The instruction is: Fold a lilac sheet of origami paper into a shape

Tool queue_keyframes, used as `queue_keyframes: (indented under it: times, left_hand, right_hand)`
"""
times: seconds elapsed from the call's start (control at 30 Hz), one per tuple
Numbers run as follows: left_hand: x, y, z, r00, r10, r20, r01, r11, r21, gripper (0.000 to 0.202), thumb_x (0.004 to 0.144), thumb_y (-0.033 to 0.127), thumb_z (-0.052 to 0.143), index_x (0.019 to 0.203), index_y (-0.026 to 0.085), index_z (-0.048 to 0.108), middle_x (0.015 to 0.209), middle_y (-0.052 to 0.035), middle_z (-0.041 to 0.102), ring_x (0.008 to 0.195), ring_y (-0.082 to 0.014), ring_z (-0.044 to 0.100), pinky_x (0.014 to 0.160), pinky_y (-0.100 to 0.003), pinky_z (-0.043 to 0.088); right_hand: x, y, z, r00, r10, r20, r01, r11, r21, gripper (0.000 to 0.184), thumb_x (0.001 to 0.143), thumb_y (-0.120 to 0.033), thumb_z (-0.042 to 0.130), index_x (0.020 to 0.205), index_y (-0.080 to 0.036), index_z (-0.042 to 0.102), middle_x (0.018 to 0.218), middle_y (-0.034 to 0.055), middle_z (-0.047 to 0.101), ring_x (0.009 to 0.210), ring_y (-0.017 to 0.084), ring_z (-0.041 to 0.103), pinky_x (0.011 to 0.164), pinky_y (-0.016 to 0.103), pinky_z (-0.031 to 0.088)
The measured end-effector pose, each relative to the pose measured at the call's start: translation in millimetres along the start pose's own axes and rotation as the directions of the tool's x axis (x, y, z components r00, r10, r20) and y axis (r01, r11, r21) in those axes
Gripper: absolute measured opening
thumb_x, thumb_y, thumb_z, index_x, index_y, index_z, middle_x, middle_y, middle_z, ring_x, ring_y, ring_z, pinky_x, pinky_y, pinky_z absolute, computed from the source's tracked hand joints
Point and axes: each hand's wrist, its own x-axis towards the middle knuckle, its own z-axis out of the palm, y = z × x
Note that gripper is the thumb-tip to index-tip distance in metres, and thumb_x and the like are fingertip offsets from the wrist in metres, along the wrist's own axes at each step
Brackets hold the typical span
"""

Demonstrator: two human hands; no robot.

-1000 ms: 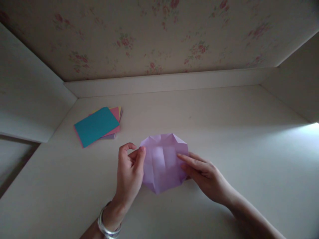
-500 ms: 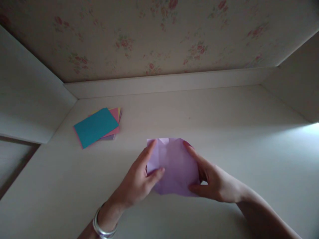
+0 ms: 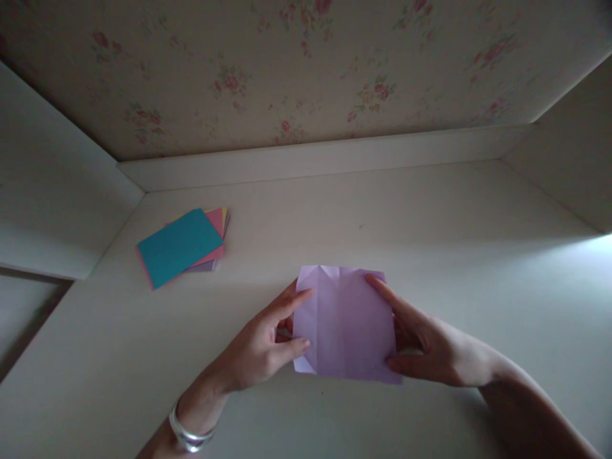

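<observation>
A sheet of light purple paper (image 3: 351, 325), marked by upright creases in its left half and small folds at its left corners, is held between both hands. My left hand (image 3: 262, 344), with a silver bangle at its wrist, grips the left edge, thumb and forefinger on the paper's face and other fingers partly behind. On the right edge, my right hand (image 3: 425, 344) has its forefinger near the top corner and its thumb near the bottom one. The rest of its fingers are mostly hidden behind the sheet.
At the left of the white tabletop (image 3: 296, 229) lies a loose stack of coloured paper (image 3: 182, 247), teal on top, with pink, yellow and purple edges showing. A low white ledge (image 3: 325, 154) runs along the back, below flowered wallpaper (image 3: 229, 83). White panels stand at both sides.
The purple paper has shifted slightly right and spread flatter, so its creases show more clearly. My right hand has moved right, and my left forefinger has come down from the top corner.
</observation>
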Motion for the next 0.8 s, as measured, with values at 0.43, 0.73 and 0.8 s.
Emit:
queue_keyframes:
  times: [0.43, 0.73, 0.8]
  left_hand:
    - [-8, 13, 1.9, 0.987, -0.135, 0.09, 0.144, 0.985, -0.099, 0.094, 0.08, 0.014, 0.069, 0.158, 0.032, 0.019, 0.104, -0.0069, 0.069, 0.089, -0.0215, 0.065, 0.073, -0.029, 0.053]
    - [-9, 9, -5.9, 0.989, -0.084, 0.124, 0.124, 0.925, -0.359, 0.08, 0.081, 0.01, 0.056, 0.155, 0.03, 0.031, 0.104, -0.0061, 0.072, 0.09, -0.0175, 0.066, 0.084, -0.03, 0.051]
    - [-9, 9, -3.0, 0.995, -0.07, 0.065, 0.088, 0.938, -0.334, 0.075, 0.085, 0.014, 0.06, 0.154, 0.03, 0.035, 0.104, -0.0076, 0.073, 0.093, -0.0192, 0.067, 0.085, -0.032, 0.053]
  right_hand:
    - [3, -1, 5, 0.996, 0.081, 0.025, -0.084, 0.985, 0.154, 0.109, 0.087, -0.019, 0.066, 0.157, -0.028, -0.017, 0.092, 0.0034, 0.067, 0.072, 0.014, 0.066, 0.061, 0.025, 0.052]
    - [2, 4, -2, 0.981, 0.063, -0.186, -0.031, 0.985, 0.171, 0.077, 0.076, -0.016, 0.052, 0.151, -0.027, 0.042, 0.111, 0.0086, 0.074, 0.088, 0.023, 0.072, 0.076, 0.037, 0.058]
    - [3, 4, -1, 0.968, 0.005, -0.251, 0.021, 0.995, 0.1, 0.061, 0.077, -0.015, 0.054, 0.136, -0.027, 0.062, 0.123, 0.0092, 0.071, 0.096, 0.024, 0.072, 0.078, 0.037, 0.06]
